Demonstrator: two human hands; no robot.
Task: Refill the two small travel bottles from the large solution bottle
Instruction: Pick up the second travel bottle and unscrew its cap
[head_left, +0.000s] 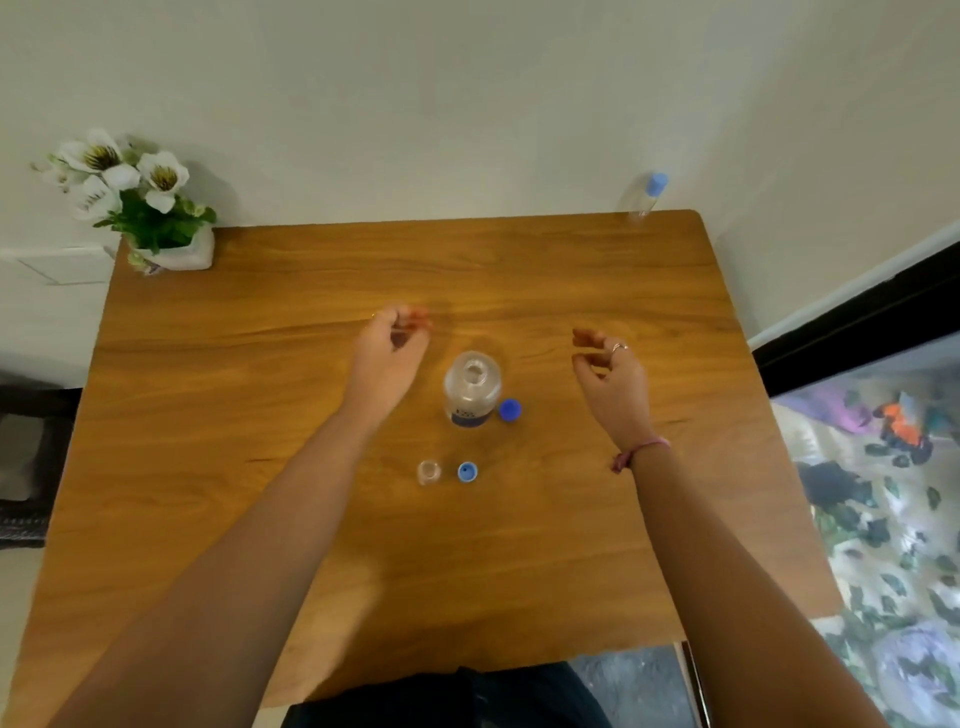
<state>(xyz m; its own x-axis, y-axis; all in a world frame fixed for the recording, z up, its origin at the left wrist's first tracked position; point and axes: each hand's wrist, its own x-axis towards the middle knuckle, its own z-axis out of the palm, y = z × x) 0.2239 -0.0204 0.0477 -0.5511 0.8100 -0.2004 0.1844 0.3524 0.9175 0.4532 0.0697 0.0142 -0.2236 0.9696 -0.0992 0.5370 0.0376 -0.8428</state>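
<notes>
Surface (208, 415): wooden, carrying every item listed below.
Large solution bottle (471, 389): upright, uncapped, mouth open to the ceiling; stands between the two hands, nearer the body than either set of fingers, touched by neither.
Large cap (510, 409): blue, lying just beside the bottle's base, on the right-hand side.
Open travel bottle (429, 472): small, clear, cap off; well short of the fingers, back toward the person.
Small cap (467, 472): blue, just beside that bottle, apart from it.
Second travel bottle (645, 196): capped in blue, at the far right corner, well beyond the right fingers.
Left hand (389, 345): raised over the wood, fingers curled loosely inward, gripping nothing.
Right hand (613, 371): likewise raised, fingers half-curled and parted, empty; ring and wrist cord visible.
Flower pot (174, 249): far left corner, not part of the job.
Step in hand: by my reading, both containers stand opened and pouring has not begun; fill level of the small one cannot be told.
Next move calls for: one hand closing round the large bottle, the other steadying the open small one, since its narrow mouth leaves little margin for spills.
</notes>
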